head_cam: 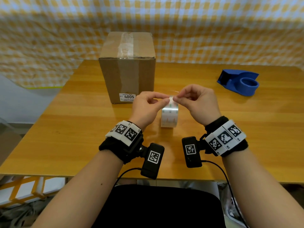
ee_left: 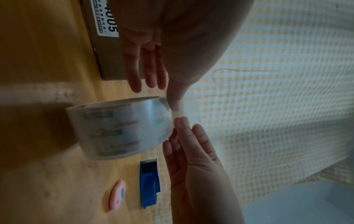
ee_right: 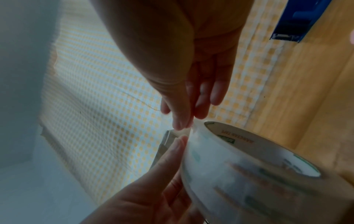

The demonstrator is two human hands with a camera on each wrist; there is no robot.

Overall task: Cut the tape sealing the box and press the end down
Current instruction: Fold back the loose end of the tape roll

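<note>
1. Cardboard box [head_cam: 127,66] stands closed on the wooden table [head_cam: 65,129], at the far left-centre. Contents can't be seen.
2. Clear tape strip [head_cam: 125,45] runs along the middle of the box top, front to back, and comes down the near face. White label reading 4005 [head_cam: 127,96] sits low on that face.
3. Roll of clear tape [head_cam: 169,115] stands on edge on the table, just in front of the box and between the two hands. Its hole faces sideways, so the axis lies flat, left-right. The band runs toward and away from the person.
4. Left hand [head_cam: 148,105]: thumb and forefinger meet at the top of the roll, other fingers loosely curled. Looks like a pinch on the tape's loose end; the film itself is too clear to confirm.
5. Right hand [head_cam: 196,100]: fingertips pinched together at the same spot on top of the roll, touching it; the rest of the fingers are curled.
6. Blue tape dispenser [head_cam: 239,82] lies on the table, well to the right, no roll on its hub. Toothed edge shows in the left wrist view.
7. Small pink round cutter [ee_left: 116,195] lies near the dispenser, left wrist view only.
8. Yellow checked cloth [head_cam: 213,30] hangs behind the table.
</note>
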